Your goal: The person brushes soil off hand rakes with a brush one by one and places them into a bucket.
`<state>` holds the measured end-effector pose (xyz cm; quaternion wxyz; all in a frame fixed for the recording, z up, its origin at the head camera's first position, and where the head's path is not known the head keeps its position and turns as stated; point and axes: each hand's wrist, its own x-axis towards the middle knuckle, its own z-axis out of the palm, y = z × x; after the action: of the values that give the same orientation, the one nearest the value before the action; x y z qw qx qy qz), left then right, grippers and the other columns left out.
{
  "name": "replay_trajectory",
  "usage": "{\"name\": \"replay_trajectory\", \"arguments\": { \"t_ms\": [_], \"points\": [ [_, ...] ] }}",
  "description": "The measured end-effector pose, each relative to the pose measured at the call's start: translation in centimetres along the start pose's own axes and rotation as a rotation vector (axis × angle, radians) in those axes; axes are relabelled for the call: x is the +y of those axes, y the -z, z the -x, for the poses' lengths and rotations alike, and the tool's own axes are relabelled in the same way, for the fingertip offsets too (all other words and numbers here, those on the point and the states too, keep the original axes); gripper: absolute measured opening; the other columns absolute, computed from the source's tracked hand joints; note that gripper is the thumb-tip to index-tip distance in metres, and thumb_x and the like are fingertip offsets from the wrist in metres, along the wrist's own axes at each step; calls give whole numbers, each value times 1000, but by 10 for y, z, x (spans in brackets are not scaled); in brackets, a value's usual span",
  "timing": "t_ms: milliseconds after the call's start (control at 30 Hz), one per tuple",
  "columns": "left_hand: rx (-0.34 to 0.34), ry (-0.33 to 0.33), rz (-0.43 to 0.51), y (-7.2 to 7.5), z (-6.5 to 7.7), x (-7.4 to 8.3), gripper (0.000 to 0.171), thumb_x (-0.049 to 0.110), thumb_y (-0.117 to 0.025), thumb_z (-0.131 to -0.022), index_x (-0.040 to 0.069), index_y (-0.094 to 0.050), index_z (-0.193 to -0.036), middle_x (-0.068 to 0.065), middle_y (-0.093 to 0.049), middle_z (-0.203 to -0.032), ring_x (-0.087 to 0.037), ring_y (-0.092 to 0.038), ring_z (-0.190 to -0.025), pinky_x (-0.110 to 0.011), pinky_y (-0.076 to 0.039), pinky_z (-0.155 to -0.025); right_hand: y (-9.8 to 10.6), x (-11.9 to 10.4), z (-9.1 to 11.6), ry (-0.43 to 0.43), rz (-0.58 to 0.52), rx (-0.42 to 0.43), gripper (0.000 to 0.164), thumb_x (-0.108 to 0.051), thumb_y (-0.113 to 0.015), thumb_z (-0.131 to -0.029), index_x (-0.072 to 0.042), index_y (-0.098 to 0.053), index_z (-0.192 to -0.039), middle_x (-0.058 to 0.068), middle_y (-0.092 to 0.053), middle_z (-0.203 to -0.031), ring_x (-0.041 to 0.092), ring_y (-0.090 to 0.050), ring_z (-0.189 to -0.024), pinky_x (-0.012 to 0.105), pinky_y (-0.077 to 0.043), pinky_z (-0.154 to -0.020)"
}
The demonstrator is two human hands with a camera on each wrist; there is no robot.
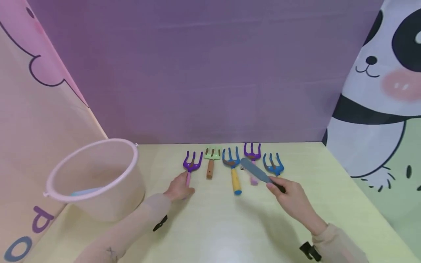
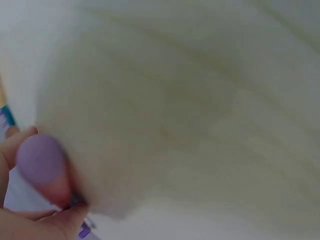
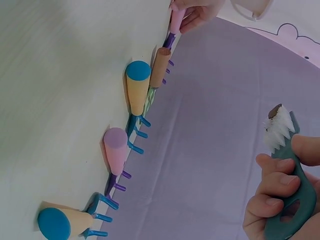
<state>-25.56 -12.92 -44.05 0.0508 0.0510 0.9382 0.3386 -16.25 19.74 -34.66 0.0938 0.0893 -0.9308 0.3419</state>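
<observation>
Your head view looks forward and down over the table [image 1: 210, 226]; your left-wrist view, close up, faces a pink handle [image 2: 52, 187]; your right-wrist view, turned sideways, shares the far row of forks [image 1: 233, 167].

Two characters legible, both in the head view on the printed left wall panel [image 1: 29, 124]: a purple "d" [image 1: 45, 214], and lower down, toward the bottom left corner, a blue-grey ring that reads as "o" [image 1: 29, 244] – could equally be a zero. Both sit slanted, the "d" nearer the pale pink bucket [image 1: 128, 197]. Left sleeve [image 1: 135, 226] has a small dark mark [image 1: 111, 251], crossed strokes – can't tell if it's a letter. Wrist views: nothing readable.
</observation>
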Motion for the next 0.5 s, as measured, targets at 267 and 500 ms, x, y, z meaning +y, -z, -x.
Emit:
{"name": "replay_trajectory", "arguments": {
  "t_ms": [267, 500],
  "points": [
    [135, 11, 134, -11, -4, -13, 67, 2, -65, -79, -7, -32, -136, -26, -41, -137, -40, -41, -125, -47, -33, -105, -1, 0, 0, -21, -7, -15, 36, -20, -56, -91, 3, -59, -118, -2, -36, -54, 6, -29, -46, 22, -31, -42],
    [183, 54, 253, -10, -4, -20, 59, -5, -57, -81, 0, -38, -136, -24, -49, -131, -37, -49, -118, -45, -41, -99, -2, 0, -2, -28, -13, -37, 38, -23, -55, -92, 3, -58, -118, -3, -36, -55, 6, -29, -46, 22, -31, -42]
  ]
}}
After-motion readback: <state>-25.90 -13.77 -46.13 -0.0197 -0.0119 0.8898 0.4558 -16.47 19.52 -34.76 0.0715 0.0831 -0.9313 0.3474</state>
